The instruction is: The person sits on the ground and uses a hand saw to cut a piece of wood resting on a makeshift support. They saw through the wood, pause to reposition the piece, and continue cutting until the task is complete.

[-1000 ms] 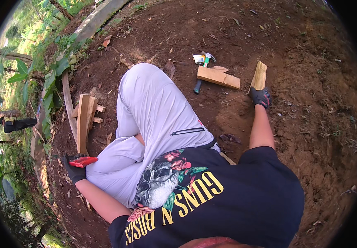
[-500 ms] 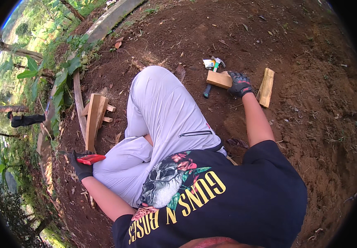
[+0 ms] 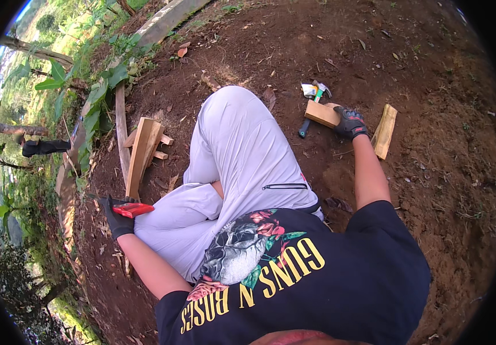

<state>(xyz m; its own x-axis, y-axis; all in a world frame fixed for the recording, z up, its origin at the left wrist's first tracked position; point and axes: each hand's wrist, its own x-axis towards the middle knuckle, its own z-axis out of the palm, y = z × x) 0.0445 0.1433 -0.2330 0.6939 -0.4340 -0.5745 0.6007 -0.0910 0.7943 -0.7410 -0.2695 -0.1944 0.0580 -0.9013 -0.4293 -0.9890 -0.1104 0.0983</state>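
Note:
At the left, beside my bent knee, my left hand in a dark glove is closed round a red-handled tool; its working end is too thin and dark to make out. Out to the right, my gloved right hand grips the end of a short wooden block. Just beyond the block lies a hammer with a green and dark handle, partly covered by the block. A small white and yellow packet lies against the hammer's head.
A split piece of wood lies right of my right hand. Several wooden lengths are stacked left of my legs. Bare brown soil surrounds me. Plants and a wooden edging run along the left, where another person stands farther off.
The whole view has shifted slightly, so the ground things appear farther right. Both hands keep their holds, and the block stays beside the hammer.

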